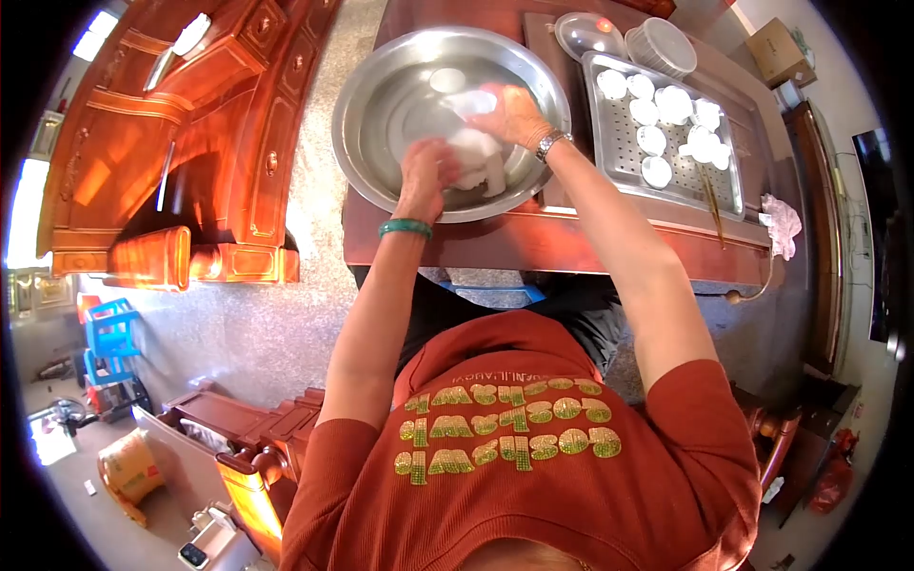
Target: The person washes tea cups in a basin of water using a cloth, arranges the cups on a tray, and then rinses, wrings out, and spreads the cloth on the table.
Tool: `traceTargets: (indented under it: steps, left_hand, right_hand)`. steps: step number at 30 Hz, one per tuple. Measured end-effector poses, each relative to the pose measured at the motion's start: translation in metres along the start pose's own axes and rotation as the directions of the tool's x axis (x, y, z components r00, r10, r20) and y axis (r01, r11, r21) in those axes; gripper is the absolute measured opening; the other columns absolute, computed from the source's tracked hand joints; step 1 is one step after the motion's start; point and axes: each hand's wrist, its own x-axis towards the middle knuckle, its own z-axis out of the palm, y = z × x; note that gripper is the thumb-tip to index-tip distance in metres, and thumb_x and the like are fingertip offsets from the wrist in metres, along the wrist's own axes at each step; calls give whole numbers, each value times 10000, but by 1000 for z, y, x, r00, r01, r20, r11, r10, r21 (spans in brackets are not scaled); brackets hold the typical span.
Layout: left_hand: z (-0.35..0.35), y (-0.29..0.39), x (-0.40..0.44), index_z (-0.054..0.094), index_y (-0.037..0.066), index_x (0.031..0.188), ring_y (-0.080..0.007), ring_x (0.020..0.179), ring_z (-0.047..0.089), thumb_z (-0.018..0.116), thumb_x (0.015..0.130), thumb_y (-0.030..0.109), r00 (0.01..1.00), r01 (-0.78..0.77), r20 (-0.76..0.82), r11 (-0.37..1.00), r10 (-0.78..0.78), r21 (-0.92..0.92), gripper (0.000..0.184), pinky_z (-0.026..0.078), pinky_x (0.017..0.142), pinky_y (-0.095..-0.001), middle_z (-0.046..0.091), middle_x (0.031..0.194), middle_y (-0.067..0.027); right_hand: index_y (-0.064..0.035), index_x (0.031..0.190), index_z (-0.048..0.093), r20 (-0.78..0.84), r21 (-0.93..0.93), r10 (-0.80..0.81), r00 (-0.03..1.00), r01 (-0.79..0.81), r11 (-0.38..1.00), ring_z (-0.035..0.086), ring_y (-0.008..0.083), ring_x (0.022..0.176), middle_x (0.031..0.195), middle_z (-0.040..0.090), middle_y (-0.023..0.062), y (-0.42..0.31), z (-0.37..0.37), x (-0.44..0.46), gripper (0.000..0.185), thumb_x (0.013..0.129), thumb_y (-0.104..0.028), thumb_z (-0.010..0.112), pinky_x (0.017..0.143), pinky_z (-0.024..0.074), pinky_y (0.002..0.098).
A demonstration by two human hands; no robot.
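A wide metal basin (354, 143) of water stands on the dark red table, with both my hands inside its rim. My right hand (512, 114), wearing a metal watch, has its fingers closed on a small white cup (468, 103), partly hidden by glare. My left hand (428, 176), with a green bangle at the wrist, is beside it at the near side, its fingers smeared by motion. White ware (479, 157) lies in the water between the hands; its exact shape is unclear. Farther back in the basin shows a round white piece (447, 80).
Right of the basin, a perforated metal tray (619, 171) bears several white cups (651, 141) and thin brown sticks (710, 205). Behind it are a round clear lid (581, 33) and a round ribbed container (664, 48). A pink cloth (781, 228) hangs at the table's right edge.
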Motion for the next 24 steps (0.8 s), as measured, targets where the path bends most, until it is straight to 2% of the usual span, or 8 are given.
traceTargets:
  steps: [1, 2, 4, 6, 8, 9, 17, 24]
  left_hand:
    - [0, 1, -1, 483, 30, 1004, -192, 709, 533, 473, 805, 132, 1000, -1, -1, 1000, 1, 0, 224, 459, 617, -306, 538, 854, -81]
    - [0, 1, -2, 481, 12, 1023, -219, 734, 543, 459, 803, 100, 1000, -1, -2, 1000, 1, 1, 239, 480, 641, -330, 540, 883, -103]
    - [0, 1, -2, 479, 14, 1028, -218, 731, 541, 465, 798, 100, 1000, 2, 0, 1000, -2, -2, 246, 478, 634, -325, 539, 884, -102]
    - [1, 3, -3, 477, 17, 1033, -216, 728, 539, 471, 794, 101, 1000, 4, 3, 1000, -4, -2, 253, 475, 628, -320, 537, 885, -102]
    - [4, 6, -5, 471, 22, 1038, -209, 717, 531, 490, 787, 107, 1000, 13, -26, 1000, -13, 8, 266, 461, 618, -312, 533, 884, -100]
    - [4, 5, -5, 471, 22, 1038, -209, 717, 531, 490, 787, 107, 1000, 11, -24, 1000, -11, 7, 266, 461, 618, -312, 533, 884, -100]
    - [7, 8, -9, 437, 42, 1143, -167, 780, 525, 548, 791, 168, 981, -110, 166, 994, 104, 27, 390, 433, 664, -291, 540, 928, -62]
    - [18, 22, -30, 475, 51, 1113, -163, 900, 530, 524, 833, 183, 985, -67, 157, 998, 68, -10, 313, 432, 795, -297, 553, 984, -58]
  right_hand:
    - [11, 987, 566, -2, -3, 0, 1000, 0, 1000, 576, 316, 831, 846, 602, 195, -5, -6, 1, 588, 597, -412, 685, 754, 459, 368]
    - [1, 987, 573, 104, 190, 142, 984, -160, 969, 584, 283, 806, 856, 609, 172, -11, -13, 1, 587, 613, -439, 678, 725, 462, 354]
    - [-20, 987, 586, 375, 484, 331, 866, -488, 727, 599, 219, 756, 877, 624, 126, -22, -28, 1, 589, 643, -492, 664, 666, 468, 325]
    - [-83, 953, 591, 519, 512, 289, 804, -564, 648, 599, 201, 702, 862, 630, 103, -21, -34, 5, 499, 697, -510, 613, 623, 456, 299]
    - [-125, 934, 593, 704, 579, 278, 654, -755, 309, 607, 176, 728, 812, 649, 75, -17, -32, 6, 418, 760, -503, 551, 642, 436, 262]
    - [-144, 926, 594, 707, 599, 259, 658, -752, 274, 609, 185, 711, 778, 652, 63, -17, -31, 2, 394, 779, -505, 533, 622, 437, 265]
    - [-176, 944, 579, 769, 570, 223, 599, -801, 184, 591, 200, 751, 881, 619, 34, -14, -19, -14, 408, 748, -533, 563, 657, 441, 271]
    - [-170, 964, 579, 790, 545, 183, 585, -807, 227, 591, 190, 784, 893, 615, 35, -20, -19, -22, 445, 767, -564, 520, 658, 443, 268]
